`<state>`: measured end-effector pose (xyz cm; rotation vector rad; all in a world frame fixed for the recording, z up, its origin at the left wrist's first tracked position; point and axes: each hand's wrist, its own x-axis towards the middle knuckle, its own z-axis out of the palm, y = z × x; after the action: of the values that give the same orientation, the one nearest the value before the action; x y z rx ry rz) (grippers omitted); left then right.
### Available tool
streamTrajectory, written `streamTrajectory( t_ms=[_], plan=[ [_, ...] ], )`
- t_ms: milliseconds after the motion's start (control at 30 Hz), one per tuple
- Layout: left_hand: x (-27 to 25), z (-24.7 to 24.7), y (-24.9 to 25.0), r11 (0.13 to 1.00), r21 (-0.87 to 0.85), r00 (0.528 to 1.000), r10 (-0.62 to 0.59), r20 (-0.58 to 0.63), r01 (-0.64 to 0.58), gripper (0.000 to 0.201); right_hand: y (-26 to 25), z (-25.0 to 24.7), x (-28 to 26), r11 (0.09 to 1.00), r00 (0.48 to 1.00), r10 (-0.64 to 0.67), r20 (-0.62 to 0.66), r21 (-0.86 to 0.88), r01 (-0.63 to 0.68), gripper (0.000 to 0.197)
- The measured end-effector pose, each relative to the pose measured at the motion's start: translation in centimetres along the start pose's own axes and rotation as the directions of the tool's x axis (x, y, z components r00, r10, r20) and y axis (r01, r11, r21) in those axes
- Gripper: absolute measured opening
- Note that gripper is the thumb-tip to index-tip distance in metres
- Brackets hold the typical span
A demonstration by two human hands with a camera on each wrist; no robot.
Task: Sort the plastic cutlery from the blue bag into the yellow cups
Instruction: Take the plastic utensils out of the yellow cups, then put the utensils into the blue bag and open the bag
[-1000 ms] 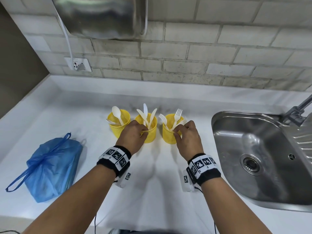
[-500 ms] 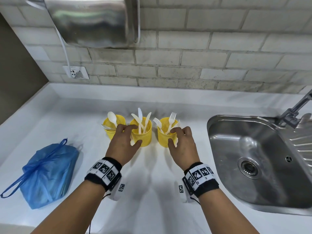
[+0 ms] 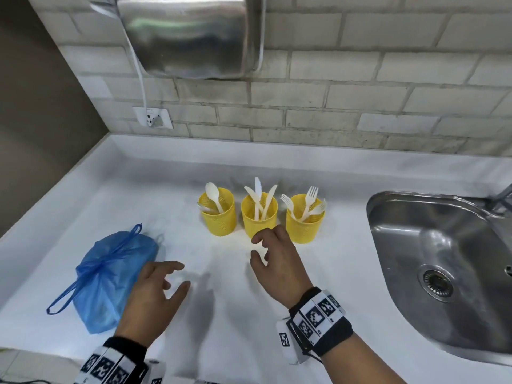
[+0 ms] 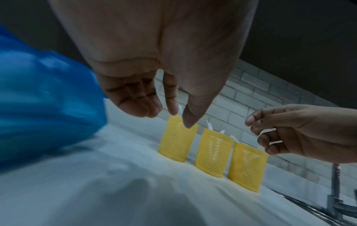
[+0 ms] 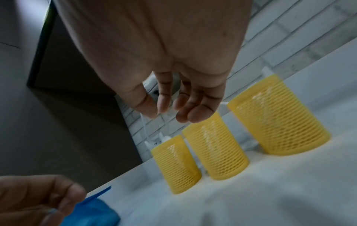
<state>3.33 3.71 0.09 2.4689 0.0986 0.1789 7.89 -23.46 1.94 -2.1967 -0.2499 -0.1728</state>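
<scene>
Three yellow mesh cups stand in a row on the white counter. The left cup [image 3: 219, 214] holds white spoons, the middle cup [image 3: 259, 217] knives, the right cup [image 3: 304, 220] forks. The same row appears in the left wrist view [image 4: 212, 152] and the right wrist view [image 5: 216, 151]. A tied blue bag [image 3: 110, 275] lies at the left. My left hand [image 3: 166, 284] hovers beside the bag with relaxed fingers, holding nothing. My right hand [image 3: 266, 250] hangs just in front of the middle cup, fingers loosely curled and empty.
A steel sink [image 3: 443, 273] with a tap fills the right side. A brick wall with a socket [image 3: 152, 117] and a steel hand dryer [image 3: 191, 37] rises behind the counter. The counter's front edge runs close to my wrists.
Both hands have let go of the cups and drawn back toward me; the left hand has swung left toward the blue bag. The cups stay in their row.
</scene>
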Motion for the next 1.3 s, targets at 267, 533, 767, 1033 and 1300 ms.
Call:
streamTrajectory(
  t_ms=[267,533,767,1033,1300],
  plan=[
    [-0.6,-5.6,-10.5,0.991,0.067,0.987,-0.11,-0.119,0.119,0.038,-5.3,10.4,1.5,0.997,0.965,0.0,0.264,0.074,-0.02,0.022],
    [-0.1,-9.0,-16.8,0.935,-0.046,0.919,-0.353,-0.173,0.351,0.046,-9.7,20.2,3.5,0.986,0.883,0.098,0.459,0.077,-0.15,0.052],
    [2.5,-10.6,-17.6,0.895,-0.198,0.916,-0.387,0.105,0.401,0.048,-11.2,24.3,3.9,0.971,0.915,0.178,0.362,0.085,-0.222,0.064],
    [2.3,-9.9,-15.2,0.915,-0.204,0.936,-0.327,0.127,0.347,0.016,-10.4,23.3,2.9,0.967,0.927,0.207,0.312,0.076,-0.242,0.065],
    [0.6,-5.3,-10.1,0.939,-0.174,0.947,-0.267,0.178,0.297,0.029,-6.1,17.3,0.1,0.953,0.918,0.264,0.295,0.068,-0.296,0.072]
  ],
)
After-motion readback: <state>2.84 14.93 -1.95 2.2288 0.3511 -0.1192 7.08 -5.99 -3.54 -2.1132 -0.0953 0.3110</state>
